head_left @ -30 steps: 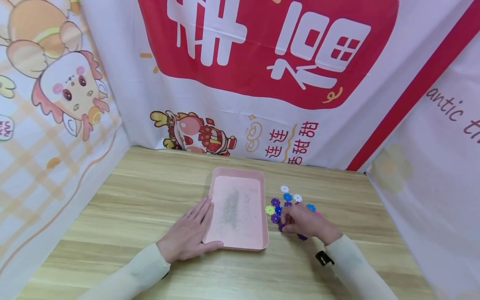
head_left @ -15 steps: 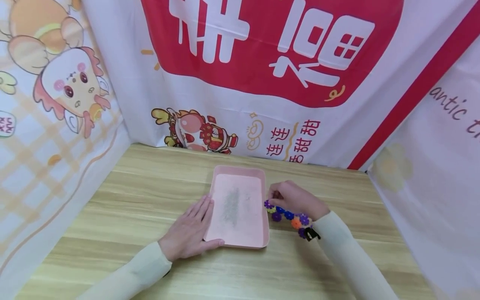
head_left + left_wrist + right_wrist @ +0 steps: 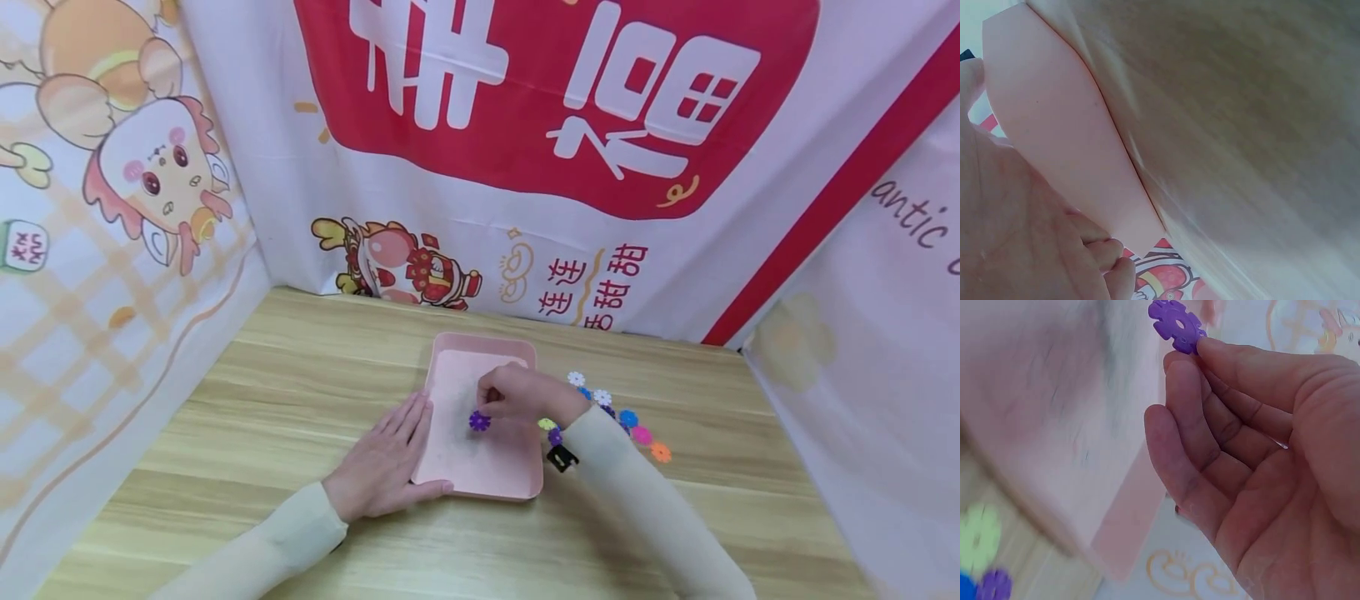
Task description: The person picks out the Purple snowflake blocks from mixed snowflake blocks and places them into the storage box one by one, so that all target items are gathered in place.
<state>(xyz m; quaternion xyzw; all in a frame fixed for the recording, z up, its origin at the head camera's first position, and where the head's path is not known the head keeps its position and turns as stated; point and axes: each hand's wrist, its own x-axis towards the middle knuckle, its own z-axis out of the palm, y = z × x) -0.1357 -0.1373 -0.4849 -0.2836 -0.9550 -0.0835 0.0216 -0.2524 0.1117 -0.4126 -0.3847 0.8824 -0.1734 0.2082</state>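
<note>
Mid-frame, the right hand (image 3: 525,393) is pinching a purple disc (image 3: 480,421) over the pink tray (image 3: 483,479), whose left edge the straight-fingered left hand (image 3: 384,467) is touching; a sleeve (image 3: 652,496) is partly hiding other discs (image 3: 641,435).

Smooth plastic tray (image 3: 498,486), wood-grain table (image 3: 300,400), plastic disc (image 3: 480,422)
</note>
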